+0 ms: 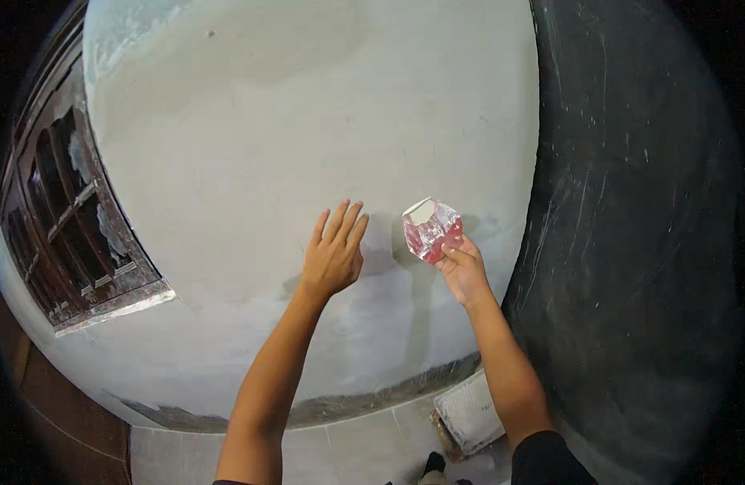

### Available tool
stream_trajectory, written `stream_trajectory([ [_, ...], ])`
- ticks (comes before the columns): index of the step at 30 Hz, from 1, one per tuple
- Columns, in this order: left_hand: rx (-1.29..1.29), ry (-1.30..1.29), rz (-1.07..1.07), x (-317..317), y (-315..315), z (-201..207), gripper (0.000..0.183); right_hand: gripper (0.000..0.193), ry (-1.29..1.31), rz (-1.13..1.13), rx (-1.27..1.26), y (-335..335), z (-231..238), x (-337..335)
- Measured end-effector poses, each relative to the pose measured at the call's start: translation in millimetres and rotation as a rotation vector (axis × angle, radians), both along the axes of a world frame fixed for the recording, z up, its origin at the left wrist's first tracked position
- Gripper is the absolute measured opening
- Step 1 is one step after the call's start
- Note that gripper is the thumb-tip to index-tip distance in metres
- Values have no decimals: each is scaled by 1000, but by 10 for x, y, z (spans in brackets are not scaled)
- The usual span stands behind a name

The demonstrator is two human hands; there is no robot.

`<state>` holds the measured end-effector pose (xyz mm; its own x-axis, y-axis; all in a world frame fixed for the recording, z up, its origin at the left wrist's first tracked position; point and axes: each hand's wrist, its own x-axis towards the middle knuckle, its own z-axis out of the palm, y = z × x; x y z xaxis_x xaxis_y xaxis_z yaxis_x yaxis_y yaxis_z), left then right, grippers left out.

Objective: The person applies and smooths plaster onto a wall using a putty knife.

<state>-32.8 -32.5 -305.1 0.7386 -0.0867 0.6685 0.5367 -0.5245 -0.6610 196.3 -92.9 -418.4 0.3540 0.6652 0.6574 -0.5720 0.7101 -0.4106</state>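
Note:
In front of a pale, patchily coated wall (251,153), my right hand (467,273) grips a red putty spreader (431,241) by its lower right edge. White smears cover much of the spreader's face, and a cream dab of putty (423,212) sits near its top edge. My left hand (332,257) is to the left of it, empty, with its back toward me and its fingers stretched upward. Whether those fingertips touch the wall I cannot tell. Shadows of my hands and the spreader fall on the wall.
A dark-framed window (73,218) with bars and a white-smeared sill is at the left. A dark wall (631,242) stands at the right. Below, a whitish box-like package (472,411) rests on the tiled floor (352,449) near the wall's foot. Something brown (69,416) fills the lower left.

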Motion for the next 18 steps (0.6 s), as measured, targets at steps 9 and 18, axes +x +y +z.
stream_trajectory([
  [9,146,-131,15,19,-535,-217,58,36,-77,-200,90,-620,-33,-127],
  [18,159,-253,1,106,-318,-80,58,28,-237,-539,113,-434,149,11],
])
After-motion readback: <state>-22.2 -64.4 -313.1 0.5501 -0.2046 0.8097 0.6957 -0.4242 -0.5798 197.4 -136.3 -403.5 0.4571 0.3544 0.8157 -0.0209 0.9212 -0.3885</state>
